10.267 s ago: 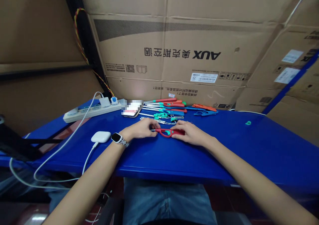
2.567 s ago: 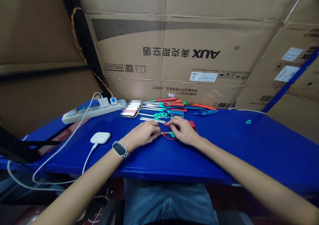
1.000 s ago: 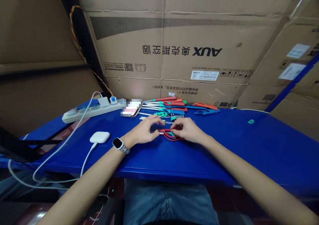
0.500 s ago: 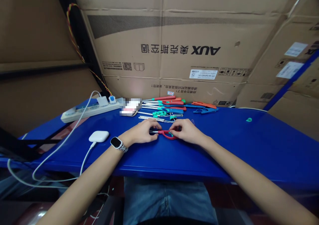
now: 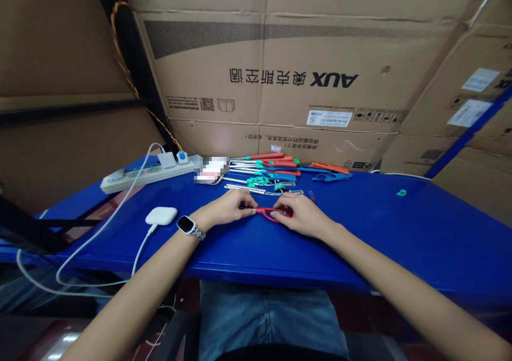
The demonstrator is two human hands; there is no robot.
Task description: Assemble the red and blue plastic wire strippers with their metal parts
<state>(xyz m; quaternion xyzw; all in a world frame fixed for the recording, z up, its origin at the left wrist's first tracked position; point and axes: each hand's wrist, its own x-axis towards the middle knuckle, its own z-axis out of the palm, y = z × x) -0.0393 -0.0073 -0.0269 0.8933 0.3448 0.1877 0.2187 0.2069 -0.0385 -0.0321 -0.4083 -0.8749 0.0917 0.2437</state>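
Observation:
Between my hands, low over the blue table [image 5: 352, 233], is a red long-nosed lighter [image 5: 265, 214] with a looped trigger guard and a bit of green. My left hand [image 5: 230, 207] pinches its front end, and the fingers hide most of the metal nose. Around the red handle, my right hand [image 5: 300, 214] is closed behind the guard. Just beyond my fingers lie metal tubes [image 5: 244, 189] and several green plastic parts [image 5: 259, 181]. Farther back, red lighter handles [image 5: 280, 162] and a blue handle [image 5: 286, 177] are bunched together.
Orange handle shells [image 5: 330, 167] and blue shells [image 5: 331, 177] lie at the back right, before a cardboard wall [image 5: 280, 41]. To the left are a phone [image 5: 213, 170], a power strip [image 5: 150, 175] and a white case [image 5: 161, 216] on a cable. A green piece [image 5: 401, 192] lies right.
My left fingers have slid right along the lighter's nose, up to the red body. My right hand has shifted slightly right on the handle. The view has moved a little.

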